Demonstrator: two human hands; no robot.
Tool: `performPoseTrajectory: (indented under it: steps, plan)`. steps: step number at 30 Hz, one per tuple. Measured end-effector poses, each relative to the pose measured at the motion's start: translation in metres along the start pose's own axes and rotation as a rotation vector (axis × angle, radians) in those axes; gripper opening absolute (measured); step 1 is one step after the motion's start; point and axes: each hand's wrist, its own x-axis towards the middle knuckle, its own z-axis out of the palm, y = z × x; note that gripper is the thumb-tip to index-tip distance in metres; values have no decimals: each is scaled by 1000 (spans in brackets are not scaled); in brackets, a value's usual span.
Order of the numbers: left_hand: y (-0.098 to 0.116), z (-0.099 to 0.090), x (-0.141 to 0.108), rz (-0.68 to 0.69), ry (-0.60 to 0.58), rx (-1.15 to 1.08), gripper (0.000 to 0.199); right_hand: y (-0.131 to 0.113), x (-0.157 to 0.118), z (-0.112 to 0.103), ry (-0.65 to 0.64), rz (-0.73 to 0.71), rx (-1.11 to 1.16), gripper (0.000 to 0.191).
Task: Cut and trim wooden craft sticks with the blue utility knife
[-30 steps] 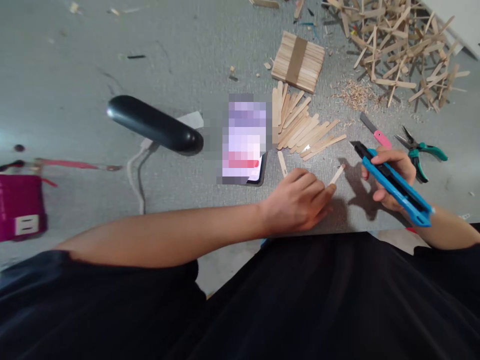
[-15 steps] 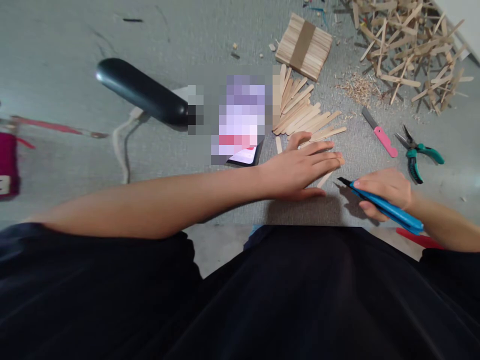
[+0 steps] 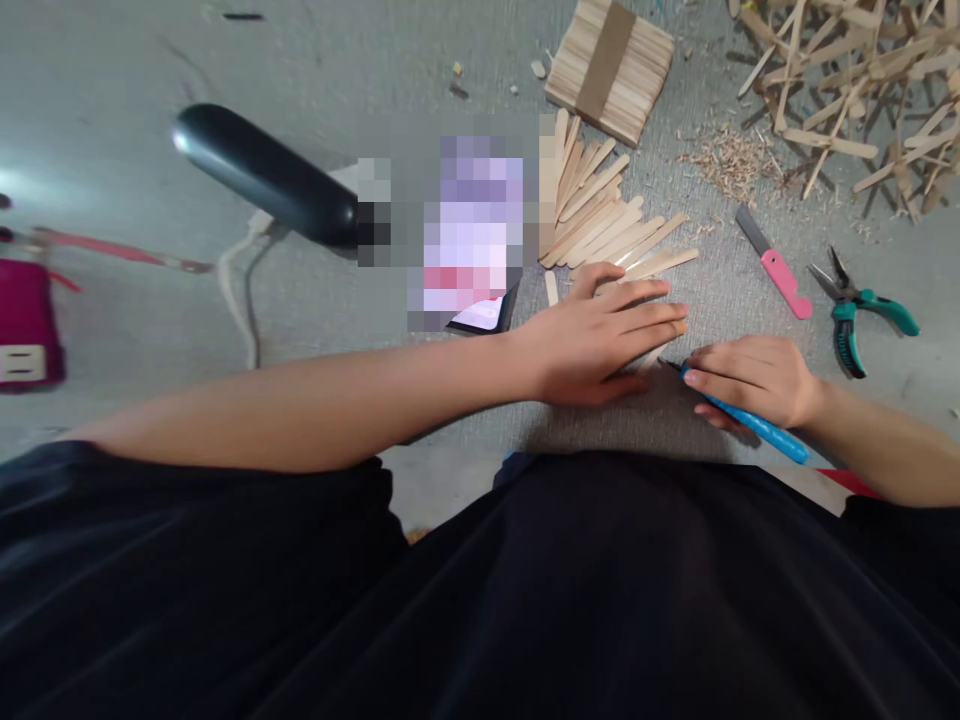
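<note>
My left hand (image 3: pixel 596 335) lies palm down on the grey surface, fingers stretched to the right. A wooden craft stick (image 3: pixel 652 359) shows between its fingers and thumb; the rest of that stick is hidden beneath the hand. Just to the right, my right hand (image 3: pixel 754 378) is closed around a blue utility knife (image 3: pixel 772 437). The knife's dark tip points left and is at or very near the stick; whether it touches I cannot tell. Loose craft sticks (image 3: pixel 609 232) fan out just beyond my left fingers.
A banded stack of craft sticks (image 3: pixel 634 60) lies farther back. At the right are a pink-handled knife (image 3: pixel 784 282), green-handled pliers (image 3: pixel 846 310), wood shavings (image 3: pixel 731 165) and a heap of joined sticks (image 3: pixel 847 90). Leftward are a partly blurred phone (image 3: pixel 487 315), a black rounded device (image 3: pixel 262 175) and a magenta object (image 3: pixel 26 320).
My right hand has moved left with the utility knife, bringing its tip up to the stick by my left hand. My left hand stays nearly in place. The view has shifted slightly.
</note>
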Motion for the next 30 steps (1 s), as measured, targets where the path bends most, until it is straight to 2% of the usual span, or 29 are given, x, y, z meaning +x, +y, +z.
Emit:
performPoseTrajectory:
  steps: [6,15,26,30]
  plan:
    - [-2,5,-3,13,-52,19,59,2,-4,4,-35,28,14,33]
    - [3,-5,1,48,-36,26,58,-1,3,2,25,-18,7,35]
    - [-1,-5,0,75,5,-29,62,-1,9,-1,5,-40,8,32]
    - [0,-6,0,41,-14,-33,61,-2,9,-2,13,-48,11,32]
